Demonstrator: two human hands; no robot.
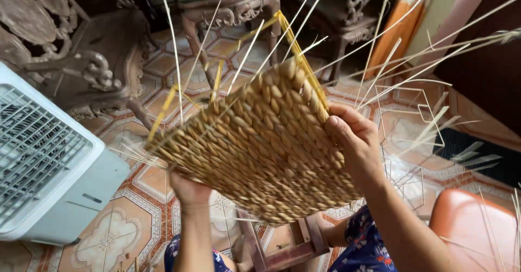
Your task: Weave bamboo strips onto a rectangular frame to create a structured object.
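Observation:
A half-woven straw basket (pixel 260 142) on a yellow wire frame is held up tilted in front of me, its loose pale straw ends sticking up and to the right. My left hand (pixel 187 188) grips it from below at the lower left edge, mostly hidden behind the weave. My right hand (pixel 353 139) clasps the right edge, thumb on the woven face.
A white fan housing (pixel 49 169) stands at the left. Carved dark wooden chairs (pixel 92 60) and a table (pixel 233 6) stand behind. Bare wire frames (pixel 418 142) lie on the patterned tile floor (pixel 114 234) at the right, next to an orange stool (pixel 472 223).

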